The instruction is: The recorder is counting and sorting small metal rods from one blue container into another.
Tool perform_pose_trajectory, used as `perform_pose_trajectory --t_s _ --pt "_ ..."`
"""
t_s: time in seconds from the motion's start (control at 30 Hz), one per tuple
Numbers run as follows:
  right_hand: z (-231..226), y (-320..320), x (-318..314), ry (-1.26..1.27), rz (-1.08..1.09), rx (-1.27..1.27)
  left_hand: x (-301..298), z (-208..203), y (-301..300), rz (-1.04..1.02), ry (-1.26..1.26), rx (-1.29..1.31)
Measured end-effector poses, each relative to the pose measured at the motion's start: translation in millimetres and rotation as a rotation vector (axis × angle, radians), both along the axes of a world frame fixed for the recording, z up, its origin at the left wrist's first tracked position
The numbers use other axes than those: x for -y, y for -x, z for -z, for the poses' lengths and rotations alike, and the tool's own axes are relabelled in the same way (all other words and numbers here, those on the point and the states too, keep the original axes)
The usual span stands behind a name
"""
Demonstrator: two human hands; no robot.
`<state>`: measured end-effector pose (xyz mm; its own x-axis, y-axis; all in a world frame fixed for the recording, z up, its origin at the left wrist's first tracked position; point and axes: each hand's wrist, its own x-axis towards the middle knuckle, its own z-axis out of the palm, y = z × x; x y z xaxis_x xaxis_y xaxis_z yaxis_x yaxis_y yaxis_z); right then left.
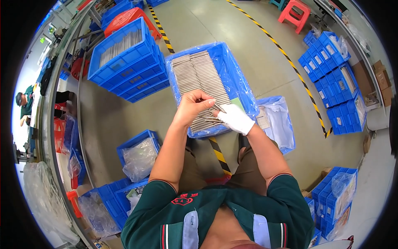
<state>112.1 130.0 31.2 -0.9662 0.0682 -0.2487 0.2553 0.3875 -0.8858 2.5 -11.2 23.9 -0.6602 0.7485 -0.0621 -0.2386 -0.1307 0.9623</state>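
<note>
In front of me stands a blue crate (241, 76) lined with clear plastic film. Slim silvery metal rods (199, 72) lie in it in packed rows. Over its near end, my bare left hand (192, 108) is closed, thumb and forefinger pinched at a rod. My right hand (237, 119), in a white glove with bare fingertips, is closed around several loose metal rods (210, 120) that point left beneath my left hand. The two hands almost meet. Some of the fingers are hidden. A pale green piece (237, 102) shows in the crate behind the glove.
Stacked blue crates (137, 74) of rods rise at the left. A smaller lined crate (286, 124) sits beside my right forearm. More crates (338, 79) are along the right wall. A red stool (295, 15) stands far right. Another person (27, 101) works at the far left.
</note>
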Motion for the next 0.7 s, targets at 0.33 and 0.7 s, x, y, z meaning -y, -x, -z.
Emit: perform_pose_trajectory --t_s 0.33,0.7 --pt "2 1 2 0.294 0.041 0.075 0 0 -3 0.103 -0.153 0.338" --pt "17 4 -8 0.635 0.091 0.095 -6 13 9 -0.304 -0.093 0.039"
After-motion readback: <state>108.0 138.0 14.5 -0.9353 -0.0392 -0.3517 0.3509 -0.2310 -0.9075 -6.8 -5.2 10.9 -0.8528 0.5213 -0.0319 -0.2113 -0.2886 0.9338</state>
